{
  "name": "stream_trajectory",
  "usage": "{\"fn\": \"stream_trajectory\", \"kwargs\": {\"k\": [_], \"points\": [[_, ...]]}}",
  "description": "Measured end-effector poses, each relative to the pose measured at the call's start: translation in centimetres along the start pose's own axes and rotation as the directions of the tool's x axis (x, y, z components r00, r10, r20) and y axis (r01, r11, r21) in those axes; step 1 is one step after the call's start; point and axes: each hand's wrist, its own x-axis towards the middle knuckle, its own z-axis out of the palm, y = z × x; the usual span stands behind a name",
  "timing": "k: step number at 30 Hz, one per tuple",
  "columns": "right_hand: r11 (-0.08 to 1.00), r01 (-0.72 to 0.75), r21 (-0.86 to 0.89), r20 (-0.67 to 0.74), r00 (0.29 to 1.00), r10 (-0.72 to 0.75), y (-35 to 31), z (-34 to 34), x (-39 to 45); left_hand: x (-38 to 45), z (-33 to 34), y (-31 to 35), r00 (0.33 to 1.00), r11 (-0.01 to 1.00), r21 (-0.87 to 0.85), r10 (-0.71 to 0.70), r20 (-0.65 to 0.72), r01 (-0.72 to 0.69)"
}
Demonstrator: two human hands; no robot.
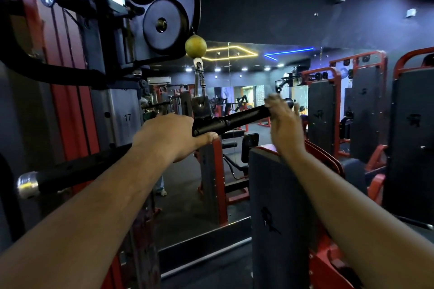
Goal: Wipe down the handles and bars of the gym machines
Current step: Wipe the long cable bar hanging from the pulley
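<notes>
While the left hand (173,135) grips the bar (237,118), blurred right hand (283,122) fingers curl round its end.

Bar (244,116) in my hands: black, matt rubbery grip; bright polished metal end cap (27,184). Pulley discs (162,23): dull dark metal. Stopper ball (195,46): yellow, smooth.

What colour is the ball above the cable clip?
Yellow-green, the ball shows best in the head view.
</notes>
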Motion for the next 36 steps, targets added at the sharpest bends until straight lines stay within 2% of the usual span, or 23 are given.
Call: {"fn": "stream_trajectory", "kwargs": {"k": [2,4,6,8,10,11,14,16,18,22,23,25,28,30,33,36], "points": [[0.975,-0.217,0.042,-0.05,0.974,0.219,1.8,-1.4,1.8,0.2,0.0,-0.1,1.0,1.0,0.001,0.005,0.012,-0.005],[0.952,-0.303,0.037,-0.044,0.951,0.305,1.6,-2.0,2.5,0.4,0.2,-0.1,1.0,1.0,0.007,0.011,0.015,-0.011],[0.964,-0.265,-0.018,0.06,0.962,0.266,-0.2,-1.7,2.3,0.5,0.2,-0.3,1.0,0.999,0.034,0.007,-0.001,-0.007],[0.995,-0.101,-0.02,0.229,0.968,0.103,-2.0,-1.1,1.7,0.4,0.1,-0.5,1.0,0.997,0.076,0.006,-0.02,-0.004],[1.0,0.006,-0.019,0.371,0.929,0.001,-1.9,-1.5,2.1,0.1,-0.2,-0.7,1.0,0.994,0.112,0.003,-0.023,-0.001],[0.999,0.018,-0.05,0.407,0.913,0.004,-1.1,-2.0,2.8,0.0,-0.3,-0.7,1.0,0.993,0.116,0.004,-0.031,0.0],[0.97,-0.089,-0.226,0.393,0.903,0.174,1.5,-3.3,5.8,-0.1,-0.5,-0.4,0.999,0.992,0.126,0.011,-0.039,-0.006],[0.945,-0.12,-0.303,0.414,0.877,0.244,0.8,-3.2,6.5,0.1,-0.4,-0.3,1.0,0.99,0.14,0.011,-0.028,-0.007],[0.959,-0.071,-0.273,0.464,0.864,0.195,-2.3,-2.6,5.9,0.3,-0.4,-0.3,1.0,0.987,0.157,0.012,-0.017,-0.009],[0.992,0.121,0.026,0.564,0.818,-0.114,-9.7,-1.8,2.8,0.4,-0.6,-0.1,1.0,0.987,0.163,0.002,-0.015,0.001],[0.986,0.147,0.072,0.566,0.808,-0.162,-10.4,-2.0,2.3,0.4,-0.6,0.0,1.0,0.988,0.157,-0.006,-0.016,0.009],[0.989,0.132,0.07,0.545,0.825,-0.149,-9.7,-2.4,2.4,0.2,-0.4,0.1,1.0,0.991,0.133,-0.011,-0.026,0.015],[0.994,-0.01,-0.111,0.392,0.919,0.053,-5.8,-2.8,3.2,-0.2,-0.4,0.4,1.0,0.996,0.093,-0.011,-0.026,0.014],[0.985,-0.098,-0.14,0.309,0.941,0.137,-5.1,-2.5,2.8,-0.2,-0.6,0.5,1.0,0.997,0.07,-0.017,0.0,0.017],[0.997,-0.057,0.052,0.316,0.948,0.038,-8.2,-1.0,0.1,0.3,-0.5,0.2,0.999,0.999,0.013,-0.03,0.032,0.03],[0.972,0.159,0.174,0.176,0.966,-0.19,-10.7,0.8,-3.4,0.4,-0.1,0.2,1.0,1.0,-0.012,-0.027,0.006,0.027]]}}
